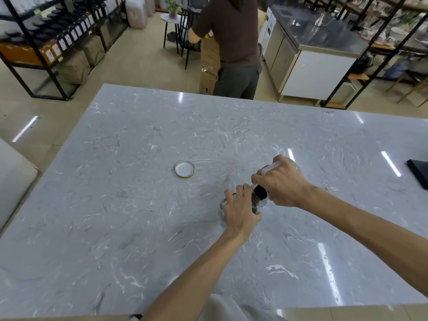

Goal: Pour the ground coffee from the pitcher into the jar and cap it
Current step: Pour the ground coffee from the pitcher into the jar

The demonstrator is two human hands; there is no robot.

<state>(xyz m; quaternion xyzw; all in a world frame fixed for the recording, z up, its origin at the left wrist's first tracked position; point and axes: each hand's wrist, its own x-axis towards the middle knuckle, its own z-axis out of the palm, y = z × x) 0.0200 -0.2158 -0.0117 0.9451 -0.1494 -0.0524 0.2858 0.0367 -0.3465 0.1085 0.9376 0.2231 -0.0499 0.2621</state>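
Note:
My left hand (240, 208) is wrapped around a clear glass jar (256, 201) that stands on the grey marble table (139, 205); most of the jar is hidden by my fingers. My right hand (283, 181) grips the white handle of a clear pitcher (266, 169) and holds it tipped down to the left. Dark ground coffee (260, 192) shows at the pitcher's lip, right over the jar's mouth. The jar's lid (184, 169), gold-rimmed with a white inside, lies upside down on the table, up and to the left of both hands.
A black flat object (419, 173) lies at the table's right edge. A person in a brown top (231, 42) stands beyond the far edge beside a tall cardboard box (209, 63). Shelving (46, 42) lines the left, a steel counter (312, 54) the far right.

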